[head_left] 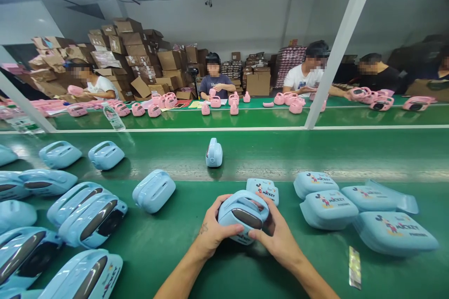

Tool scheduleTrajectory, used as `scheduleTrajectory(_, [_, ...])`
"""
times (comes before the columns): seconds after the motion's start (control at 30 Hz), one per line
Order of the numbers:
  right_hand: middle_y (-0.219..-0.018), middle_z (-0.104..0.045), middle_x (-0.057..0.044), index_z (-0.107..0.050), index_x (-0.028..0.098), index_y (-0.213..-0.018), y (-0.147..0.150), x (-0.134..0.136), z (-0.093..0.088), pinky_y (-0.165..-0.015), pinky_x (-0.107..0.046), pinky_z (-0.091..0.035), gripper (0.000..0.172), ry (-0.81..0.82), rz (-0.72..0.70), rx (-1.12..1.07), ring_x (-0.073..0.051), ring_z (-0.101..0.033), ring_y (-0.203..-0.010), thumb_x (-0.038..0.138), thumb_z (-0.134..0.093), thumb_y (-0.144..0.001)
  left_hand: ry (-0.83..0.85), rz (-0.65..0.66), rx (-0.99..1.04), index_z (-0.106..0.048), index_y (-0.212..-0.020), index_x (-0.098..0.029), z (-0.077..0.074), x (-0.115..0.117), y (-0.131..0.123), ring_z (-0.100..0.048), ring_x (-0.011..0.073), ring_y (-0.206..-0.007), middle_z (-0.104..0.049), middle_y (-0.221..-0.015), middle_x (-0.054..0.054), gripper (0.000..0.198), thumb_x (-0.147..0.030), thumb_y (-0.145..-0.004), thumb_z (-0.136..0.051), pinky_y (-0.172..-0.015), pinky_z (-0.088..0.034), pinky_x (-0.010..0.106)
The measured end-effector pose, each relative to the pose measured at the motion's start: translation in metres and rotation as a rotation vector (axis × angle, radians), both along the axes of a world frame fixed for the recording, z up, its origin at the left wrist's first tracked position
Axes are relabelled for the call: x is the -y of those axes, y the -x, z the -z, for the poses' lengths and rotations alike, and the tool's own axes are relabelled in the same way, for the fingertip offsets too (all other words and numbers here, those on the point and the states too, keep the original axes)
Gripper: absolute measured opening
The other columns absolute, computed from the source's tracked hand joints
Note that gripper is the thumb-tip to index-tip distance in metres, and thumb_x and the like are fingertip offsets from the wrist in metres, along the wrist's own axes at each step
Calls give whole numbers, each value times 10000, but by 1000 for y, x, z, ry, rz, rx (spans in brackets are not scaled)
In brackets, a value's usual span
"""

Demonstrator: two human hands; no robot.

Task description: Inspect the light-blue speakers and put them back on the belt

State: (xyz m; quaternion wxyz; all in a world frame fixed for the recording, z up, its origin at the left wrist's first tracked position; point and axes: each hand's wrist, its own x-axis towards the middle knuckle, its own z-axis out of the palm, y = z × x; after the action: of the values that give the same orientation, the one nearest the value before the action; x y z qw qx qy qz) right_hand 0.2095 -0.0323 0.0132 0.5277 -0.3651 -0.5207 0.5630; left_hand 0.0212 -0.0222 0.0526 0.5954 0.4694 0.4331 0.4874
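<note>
A light-blue plastic casing with a carrying handle [242, 215] is between my two hands, just above the green bench. It has a dark oval panel on its front, and printing on its lower edge is partly covered by my thumbs. My left hand [213, 224] grips its left side, and my right hand [275, 224] wraps its right side. Right behind it lies a flat blue piece with a Mickey print [263, 190], partly hidden by the casing. Further back, a lone blue casing [213, 153] stands on the green belt.
Several blue handled casings [93, 217] crowd the left. On the right are several rounded blue Mickey-printed pieces [329, 209] and a small printed packet [354, 267]. Beyond a white rail [182, 129], co-workers [214, 79] sit among pink casings [154, 110]; cardboard boxes [170, 60] are stacked behind.
</note>
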Motion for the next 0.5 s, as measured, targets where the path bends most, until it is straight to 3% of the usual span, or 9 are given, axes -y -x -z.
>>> scheduleTrajectory(0.1, [-1478, -538, -144, -299, 263, -1510, 5, 2, 0, -1136, -509, -422, 956, -10, -32, -93, -333, -560, -1323, 447, -839, -743, 59, 2, 197, -637, -1138, -204, 3, 3, -5, -657, 253, -943, -735, -1029, 58, 691, -384, -540, -933, -819, -492, 303])
scheduleTrajectory(0.23, [-1404, -612, -127, -436, 236, -1433, 9, 4, -9, -1132, -493, -431, 835, -12, -103, -76, -323, -588, -1290, 485, -835, -744, 92, 48, 307, -629, -1158, -211, 4, 6, -6, -667, 262, -968, -741, -1022, 68, 670, -378, -579, -920, -787, -491, 280])
scheduleTrajectory(0.5, [-1342, -660, -84, -520, 224, -1392, 5, 7, -28, -1105, -441, -461, 722, -61, -42, 40, -314, -599, -1266, 454, -805, -770, 117, 58, 352, -643, -1175, -214, 1, 6, -6, -686, 279, -962, -759, -992, 65, 674, -352, -577, -920, -809, -500, 288])
